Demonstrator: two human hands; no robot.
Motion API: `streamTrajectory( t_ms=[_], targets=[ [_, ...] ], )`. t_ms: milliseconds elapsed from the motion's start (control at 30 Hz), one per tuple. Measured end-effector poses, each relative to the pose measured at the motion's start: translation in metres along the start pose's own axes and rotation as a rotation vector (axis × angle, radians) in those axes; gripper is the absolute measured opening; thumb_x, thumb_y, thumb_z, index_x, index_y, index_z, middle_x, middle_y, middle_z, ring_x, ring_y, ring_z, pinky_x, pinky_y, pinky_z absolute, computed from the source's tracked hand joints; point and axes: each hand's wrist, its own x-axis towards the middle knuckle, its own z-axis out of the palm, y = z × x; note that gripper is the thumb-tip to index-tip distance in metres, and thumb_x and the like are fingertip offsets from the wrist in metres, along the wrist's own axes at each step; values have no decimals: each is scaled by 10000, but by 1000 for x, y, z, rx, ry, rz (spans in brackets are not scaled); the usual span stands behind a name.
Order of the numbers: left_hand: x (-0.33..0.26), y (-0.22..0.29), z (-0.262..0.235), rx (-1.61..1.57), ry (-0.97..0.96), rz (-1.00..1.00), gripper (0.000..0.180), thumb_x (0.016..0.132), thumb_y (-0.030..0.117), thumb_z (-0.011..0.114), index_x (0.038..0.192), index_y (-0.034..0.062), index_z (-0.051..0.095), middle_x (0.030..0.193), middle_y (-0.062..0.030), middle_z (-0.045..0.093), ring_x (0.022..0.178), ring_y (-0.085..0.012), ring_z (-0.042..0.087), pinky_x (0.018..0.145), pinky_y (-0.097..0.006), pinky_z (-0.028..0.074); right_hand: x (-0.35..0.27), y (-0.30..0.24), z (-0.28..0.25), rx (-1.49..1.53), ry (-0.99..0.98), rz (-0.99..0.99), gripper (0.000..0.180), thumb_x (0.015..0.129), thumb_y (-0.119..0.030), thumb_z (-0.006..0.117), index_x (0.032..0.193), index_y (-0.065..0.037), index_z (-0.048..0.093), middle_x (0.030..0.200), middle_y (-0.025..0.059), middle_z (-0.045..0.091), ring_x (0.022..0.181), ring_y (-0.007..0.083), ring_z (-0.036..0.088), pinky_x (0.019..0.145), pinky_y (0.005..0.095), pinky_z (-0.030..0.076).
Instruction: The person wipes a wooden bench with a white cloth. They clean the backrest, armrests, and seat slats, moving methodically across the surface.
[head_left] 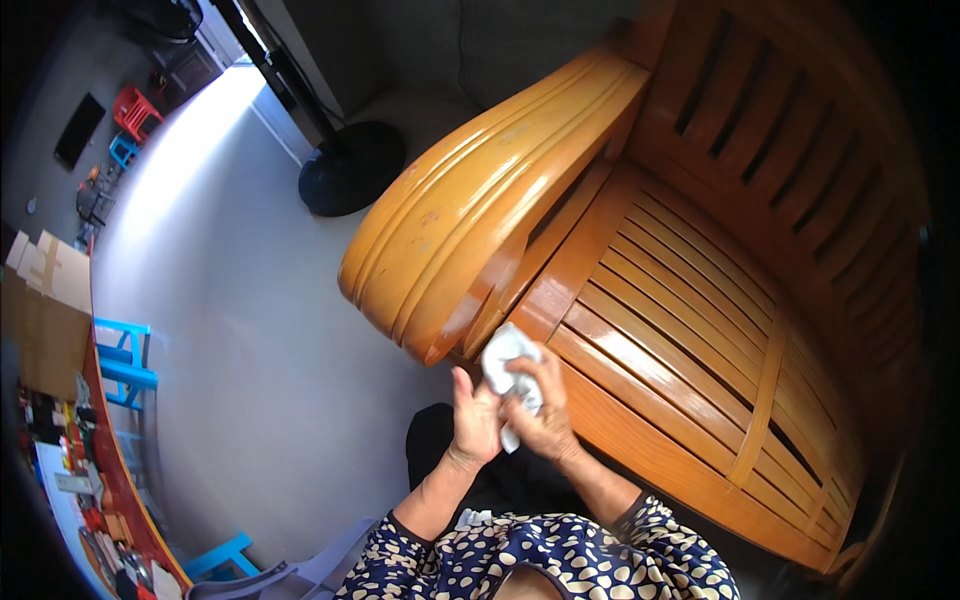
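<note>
My right hand (pixel 545 415) is closed round a crumpled white cloth (pixel 508 350), which bulges out above the fingers and hangs below them. Close against it on the left, my left hand (pixel 477 425) is open, thumb stretched upward. Its fingertips are partly hidden behind the cloth, and the two hands meet there. Both are held in front of the near corner of a wooden bench (pixel 650 350) with a slatted seat. Just beyond the hands is the bench's broad, glossy armrest (pixel 470 210), with some scuffed spots on its top.
The bench's slatted backrest (pixel 780 150) rises at the right. A round black stand base (pixel 352 165) stands on the grey floor (pixel 270 330) past the armrest. At left are a cluttered red-edged table (pixel 120 470), cardboard boxes (pixel 50 320), a blue stool (pixel 125 365) and red chairs (pixel 135 112).
</note>
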Motion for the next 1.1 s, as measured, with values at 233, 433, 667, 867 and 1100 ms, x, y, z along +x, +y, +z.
streamTrajectory(
  t_ms=[233, 433, 667, 867, 1100],
  targets=[
    [-24, 68, 66, 1718, 217, 1241, 608, 774, 355, 702, 1236, 9, 509, 1382, -230, 310, 1268, -383, 311, 1036, -523, 281, 92, -54, -43, -10, 314, -321, 587, 716, -33, 640, 1274, -50, 460, 1205, 180, 485, 1094, 277, 485, 894, 370, 438],
    [30, 131, 107, 2148, 377, 1110, 659, 718, 284, 742, 1280, 43, 496, 1351, -165, 426, 1294, -356, 358, 1063, -484, 283, 157, -85, -48, -434, 147, -753, 407, 584, -181, 721, 983, -142, 648, 1173, 56, 570, 1008, 292, 465, 881, 388, 417],
    [37, 128, 118, 2260, 362, 859, 797, 641, 232, 789, 1360, 131, 460, 1436, -130, 356, 1337, -315, 314, 1080, -462, 253, 205, -48, -89, -414, 191, -686, 385, 677, -29, 610, 1045, -139, 595, 1209, 102, 523, 1066, 318, 435, 938, 399, 394],
    [39, 125, 111, 2307, 362, 894, 827, 605, 162, 804, 1360, 167, 466, 1444, -128, 352, 1338, -328, 310, 1089, -470, 256, 250, -1, -123, -329, 253, -563, 295, 818, -112, 539, 1111, -101, 580, 1279, 169, 455, 1180, 324, 394, 1035, 417, 295],
    [39, 126, 110, 2290, 367, 892, 806, 603, 153, 801, 1345, 170, 486, 1436, -122, 367, 1329, -330, 326, 1089, -472, 262, 307, 37, -168, -293, 328, -560, 323, 786, -62, 542, 1105, -102, 575, 1274, 171, 488, 1168, 354, 431, 1009, 421, 337]
  ],
)
